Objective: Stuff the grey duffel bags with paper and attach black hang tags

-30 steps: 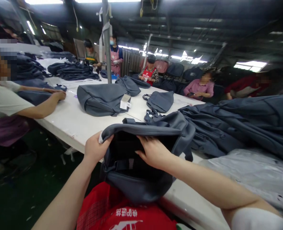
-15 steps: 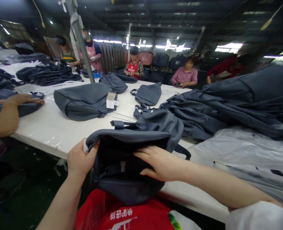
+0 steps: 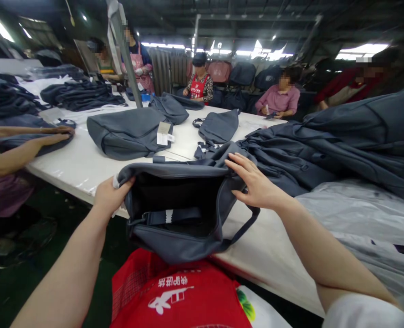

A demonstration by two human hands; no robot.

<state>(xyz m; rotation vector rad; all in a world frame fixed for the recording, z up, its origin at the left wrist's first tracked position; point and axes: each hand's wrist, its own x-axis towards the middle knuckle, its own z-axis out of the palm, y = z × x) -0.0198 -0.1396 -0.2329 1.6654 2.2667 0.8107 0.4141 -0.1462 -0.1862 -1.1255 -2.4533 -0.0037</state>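
A dark blue backpack (image 3: pixel 174 248) stands at the table's near edge, its wide mouth facing me. My left hand (image 3: pixel 111 193) is closed on the left corner of its rim, with a bit of white at the fingertips. My right hand (image 3: pixel 253 180) lies with fingers spread against the outside of the bag's right end; its thumb is near the rim. Inside the dark opening a strap (image 3: pixel 184 215) with a white band on it crosses the lower part. A loose shoulder strap (image 3: pixel 244 225) loops out at the right.
On the white table (image 3: pixel 65 169) lie a larger dark blue bag (image 3: pixel 126 132) with paper tags and a smaller bag (image 3: pixel 219 126). A heap of bags (image 3: pixel 369 132) and clear plastic sheeting (image 3: pixel 345 205) fill the right. A co-worker's arms (image 3: pixel 34 146) reach in at left; others sit across.
My right hand has come out of the bag's mouth and moved to its outer right side. The opening is now wider and the inner strap shows more. My left hand keeps its hold.
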